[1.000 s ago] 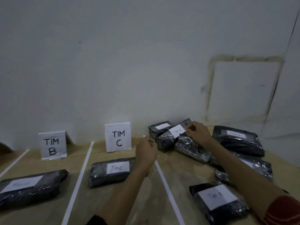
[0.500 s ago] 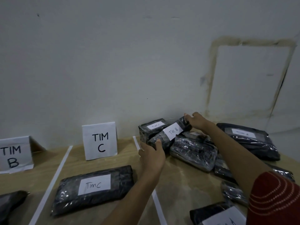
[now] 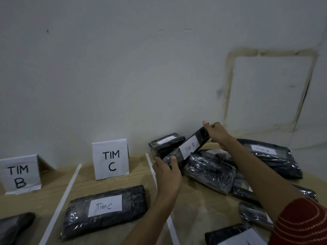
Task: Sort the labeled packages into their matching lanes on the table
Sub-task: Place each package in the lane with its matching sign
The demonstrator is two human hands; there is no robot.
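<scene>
Tim B package (image 3: 190, 149) slants up rightward; left hand (image 3: 167, 171) grips low end, right hand (image 3: 216, 134) high end.

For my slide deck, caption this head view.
Left hand and right hand grip the Tim B package atop the pile.

Arms outstretched: left hand (image 3: 167, 171) grips the Tim B package (image 3: 190, 149) at its near end, right hand (image 3: 216, 133) its far end

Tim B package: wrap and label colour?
Tim B package: glossy black plastic wrap, white handwritten label. Shows best in the head view.
</scene>
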